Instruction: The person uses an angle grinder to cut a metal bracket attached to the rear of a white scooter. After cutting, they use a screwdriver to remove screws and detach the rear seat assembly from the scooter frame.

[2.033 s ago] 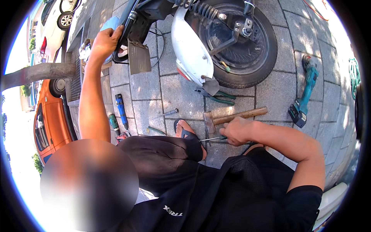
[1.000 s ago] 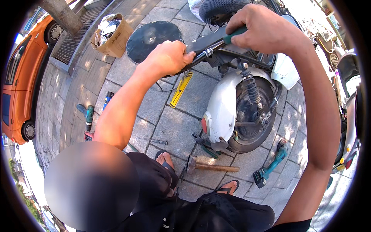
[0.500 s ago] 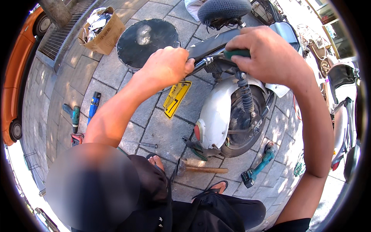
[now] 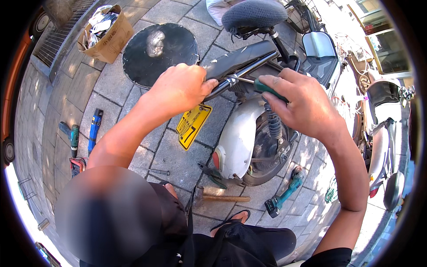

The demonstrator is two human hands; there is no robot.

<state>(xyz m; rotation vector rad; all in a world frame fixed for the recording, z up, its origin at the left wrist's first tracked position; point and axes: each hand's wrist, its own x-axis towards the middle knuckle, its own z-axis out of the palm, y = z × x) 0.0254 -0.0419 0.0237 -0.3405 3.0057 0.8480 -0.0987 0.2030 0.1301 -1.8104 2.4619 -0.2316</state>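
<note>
Frame tubing (image 4: 256, 65) of a motorbike, set above the rear wheel (image 4: 263, 178), is clenched at its back end by the left hand (image 4: 180, 89), while a green-handled screwdriver (image 4: 270, 90) is gripped in the right hand (image 4: 307, 104), its shaft directed at the tube near the left fist; whether it is touched by the tip cannot be told. Below the left hand a yellow plate (image 4: 194, 126) is seen tilted, beside a white fender (image 4: 240, 140). On the paving (image 4: 175, 153), pliers (image 4: 211, 174), a wooden-handled hammer (image 4: 227, 198) and a teal angle grinder (image 4: 287, 192) are laid; a drill (image 4: 74, 140) is placed farther left. Beyond, a round black board (image 4: 175, 58) is followed by a filled cardboard box (image 4: 115, 42). An orange car (image 4: 14, 82) is cut off by the left rim.
</note>
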